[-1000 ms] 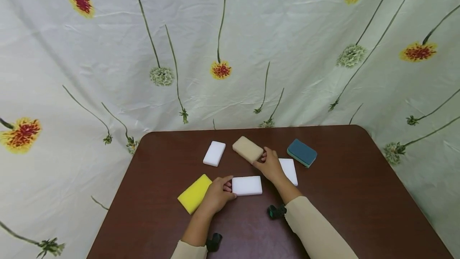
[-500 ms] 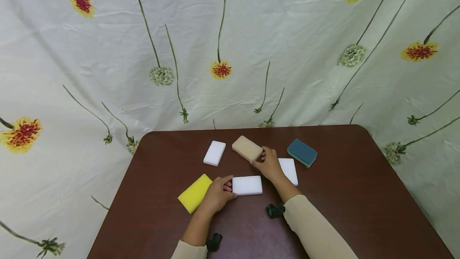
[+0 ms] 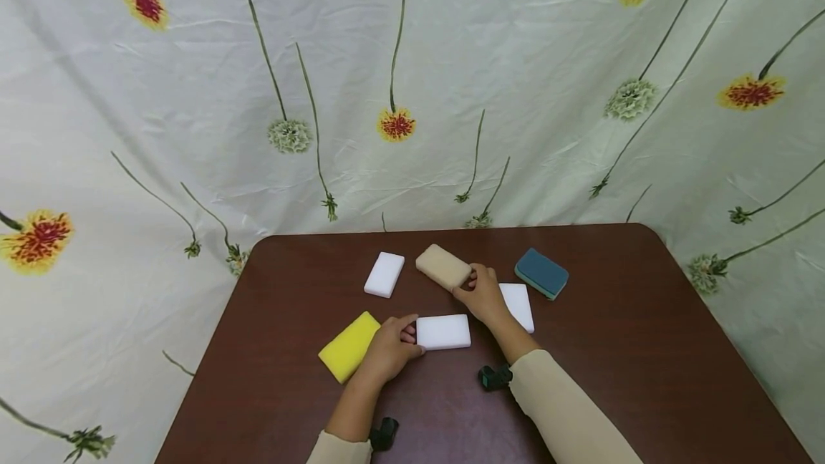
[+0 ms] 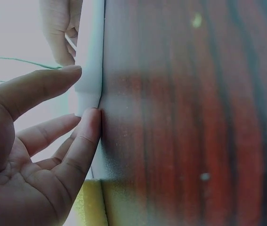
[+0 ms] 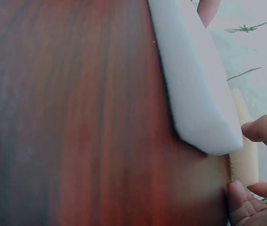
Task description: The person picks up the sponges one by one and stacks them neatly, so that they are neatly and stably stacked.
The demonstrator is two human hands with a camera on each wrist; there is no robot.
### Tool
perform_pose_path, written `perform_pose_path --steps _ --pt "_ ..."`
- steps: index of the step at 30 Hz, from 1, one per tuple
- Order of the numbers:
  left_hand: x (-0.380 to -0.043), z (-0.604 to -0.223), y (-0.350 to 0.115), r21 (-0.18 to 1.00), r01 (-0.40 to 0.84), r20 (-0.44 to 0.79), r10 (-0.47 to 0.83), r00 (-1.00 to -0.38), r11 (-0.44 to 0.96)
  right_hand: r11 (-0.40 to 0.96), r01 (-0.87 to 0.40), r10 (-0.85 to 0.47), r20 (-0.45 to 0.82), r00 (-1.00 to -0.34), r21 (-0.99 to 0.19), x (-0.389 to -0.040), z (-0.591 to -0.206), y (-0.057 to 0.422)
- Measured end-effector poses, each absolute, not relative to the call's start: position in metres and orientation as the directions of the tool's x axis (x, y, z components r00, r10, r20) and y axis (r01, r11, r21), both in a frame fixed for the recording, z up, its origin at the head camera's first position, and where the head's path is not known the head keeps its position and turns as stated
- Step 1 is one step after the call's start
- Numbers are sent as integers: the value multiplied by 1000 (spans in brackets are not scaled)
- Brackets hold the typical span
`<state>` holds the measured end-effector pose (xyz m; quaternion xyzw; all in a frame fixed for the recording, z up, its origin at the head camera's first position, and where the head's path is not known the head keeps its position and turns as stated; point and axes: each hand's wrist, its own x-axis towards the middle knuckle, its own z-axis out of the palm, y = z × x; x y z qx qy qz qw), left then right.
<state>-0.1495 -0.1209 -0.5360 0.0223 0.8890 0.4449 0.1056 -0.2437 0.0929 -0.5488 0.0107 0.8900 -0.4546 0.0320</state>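
My left hand [image 3: 389,349] holds the left end of a white sponge [image 3: 443,332], a flat block on the table. In the left wrist view the thumb and fingertips sit at the end of this white sponge [image 4: 90,52], with the fingertips down at the tabletop. Farther back, my right hand [image 3: 485,297] grips the near right end of a beige sponge [image 3: 442,267] between thumb and fingers. The right wrist view has the beige sponge [image 5: 246,162] partly behind the white one [image 5: 194,80], with the right-hand fingers [image 5: 264,131] at its end.
A yellow sponge [image 3: 349,346] lies beside my left hand, partly covered by it. Another white block [image 3: 384,275] is at the back left. A third [image 3: 518,306] lies partly behind my right forearm, near a blue-green sponge [image 3: 542,273]. Flowered cloth [image 3: 528,77] hangs behind the brown table [image 3: 644,349].
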Motion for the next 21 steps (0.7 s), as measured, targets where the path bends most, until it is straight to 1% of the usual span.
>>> perform_pose_path --steps 7,21 --pt "-148 -534 -120 799 -35 -146 137 -980 601 572 72 -17 -99 -995 -817 -242 -545 97" --pt "-147 -532 -119 787 -39 -155 136 -978 616 559 62 -14 -84 -996 -827 -236 -540 100"
